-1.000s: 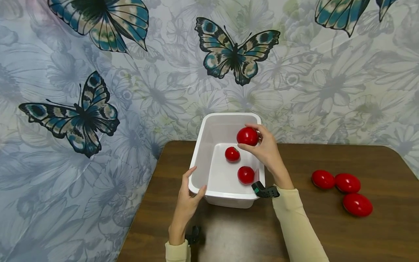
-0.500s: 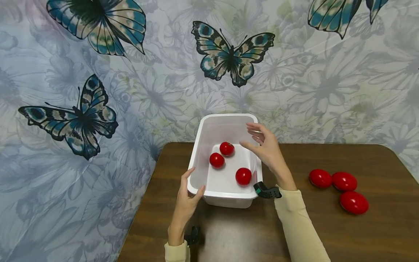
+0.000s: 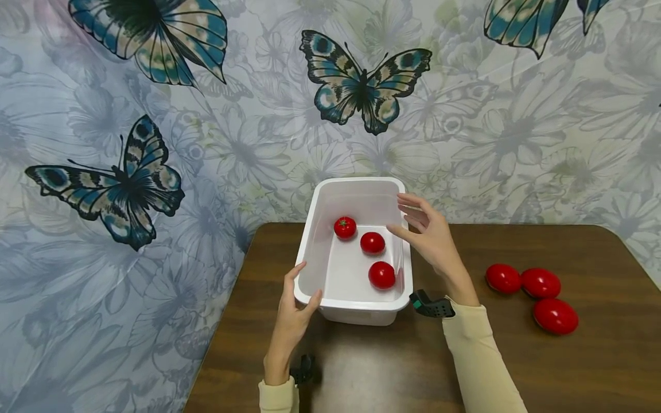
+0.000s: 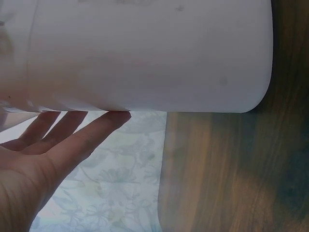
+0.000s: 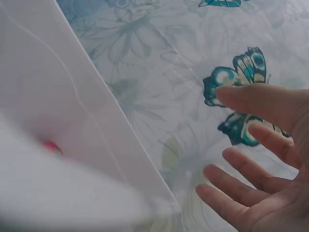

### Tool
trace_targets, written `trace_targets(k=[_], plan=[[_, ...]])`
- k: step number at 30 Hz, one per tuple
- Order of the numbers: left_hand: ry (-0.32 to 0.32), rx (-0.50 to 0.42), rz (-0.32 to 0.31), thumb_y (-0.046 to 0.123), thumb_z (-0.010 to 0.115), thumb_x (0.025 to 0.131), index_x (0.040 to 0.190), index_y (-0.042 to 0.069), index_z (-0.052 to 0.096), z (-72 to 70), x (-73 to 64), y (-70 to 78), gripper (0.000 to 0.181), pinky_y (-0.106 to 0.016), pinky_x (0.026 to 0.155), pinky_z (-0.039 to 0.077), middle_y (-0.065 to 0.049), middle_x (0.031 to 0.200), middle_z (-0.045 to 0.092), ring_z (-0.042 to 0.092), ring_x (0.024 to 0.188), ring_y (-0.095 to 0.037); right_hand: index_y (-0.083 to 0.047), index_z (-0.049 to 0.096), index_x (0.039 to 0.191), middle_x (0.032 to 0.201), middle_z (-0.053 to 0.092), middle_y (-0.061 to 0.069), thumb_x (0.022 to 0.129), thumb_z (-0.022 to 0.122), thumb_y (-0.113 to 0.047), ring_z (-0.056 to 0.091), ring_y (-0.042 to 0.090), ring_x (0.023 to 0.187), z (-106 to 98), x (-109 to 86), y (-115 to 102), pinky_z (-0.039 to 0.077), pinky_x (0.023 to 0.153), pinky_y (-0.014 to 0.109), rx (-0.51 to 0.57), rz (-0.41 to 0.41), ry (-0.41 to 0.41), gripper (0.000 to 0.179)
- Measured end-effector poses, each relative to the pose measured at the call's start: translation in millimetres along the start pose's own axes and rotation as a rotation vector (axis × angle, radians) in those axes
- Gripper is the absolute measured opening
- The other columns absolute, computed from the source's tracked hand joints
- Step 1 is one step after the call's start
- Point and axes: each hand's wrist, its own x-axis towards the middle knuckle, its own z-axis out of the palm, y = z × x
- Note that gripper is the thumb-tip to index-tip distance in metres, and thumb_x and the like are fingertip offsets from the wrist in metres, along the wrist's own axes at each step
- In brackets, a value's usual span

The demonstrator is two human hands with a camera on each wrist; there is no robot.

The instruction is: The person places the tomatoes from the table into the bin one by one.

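Observation:
A white plastic bin (image 3: 365,315) stands on the table with three red tomatoes inside: one with a green stem mark (image 3: 345,228) toward the back, a middle tomato (image 3: 373,243) and a front tomato (image 3: 382,275). My left hand (image 3: 291,322) touches the bin's near left corner, fingertips on its left side and thumb by the front rim. In the left wrist view its straight fingers (image 4: 91,137) rest against the outer wall. Over the bin's right rim hovers my right hand (image 3: 431,238), fingers spread, holding nothing. The right wrist view shows it apart from the bin wall.
Three more tomatoes (image 3: 540,283) lie close together on the brown wooden table (image 3: 516,367), right of the bin. A cloth or wall with butterfly prints (image 3: 365,94) rises behind the table. Dark bands (image 3: 432,304) sit on both wrists.
My right hand has let go of a tomato into the bin and drawn slightly back to the right. The loose tomatoes rolled about inside. The left hand has kept its place.

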Motion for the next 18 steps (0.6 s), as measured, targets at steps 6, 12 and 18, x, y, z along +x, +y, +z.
trace_targets(k=[6, 12, 18], plan=[[-0.001, -0.051, -0.006, 0.007, 0.072, 0.097, 0.156, 0.013, 0.04, 2.3, -0.2, 0.3, 0.068, -0.028, 0.095, 0.049, -0.022, 0.151, 0.045, 0.054, 0.126, -0.041, -0.002, 0.055, 0.147, 0.143, 0.057, 0.007, 0.091, 0.077, 0.005, 0.057, 0.02, 0.133, -33, -26.4, 11, 0.046, 0.108, 0.025, 0.054, -0.036, 0.106, 0.06], [-0.02, -0.053, -0.003, 0.007, 0.071, 0.097, 0.157, 0.013, 0.038, 3.5, -0.9, -1.7, 0.068, -0.025, 0.093, 0.05, -0.022, 0.154, 0.042, 0.052, 0.128, -0.043, -0.006, 0.056, 0.148, 0.137, 0.06, -0.004, 0.09, 0.075, 0.01, 0.058, 0.006, 0.125, -85, -63.0, 29, 0.046, 0.1, 0.014, 0.043, -0.019, 0.198, 0.063], [-0.017, -0.052, 0.0, 0.006, 0.07, 0.098, 0.157, 0.013, 0.038, 2.5, -1.6, -2.2, 0.068, -0.025, 0.094, 0.049, -0.022, 0.153, 0.043, 0.052, 0.128, -0.043, -0.008, 0.057, 0.148, 0.134, 0.061, -0.008, 0.088, 0.076, 0.012, 0.058, 0.003, 0.121, -129, -96.8, 45, 0.046, 0.095, 0.009, 0.054, 0.058, 0.324, 0.066]])
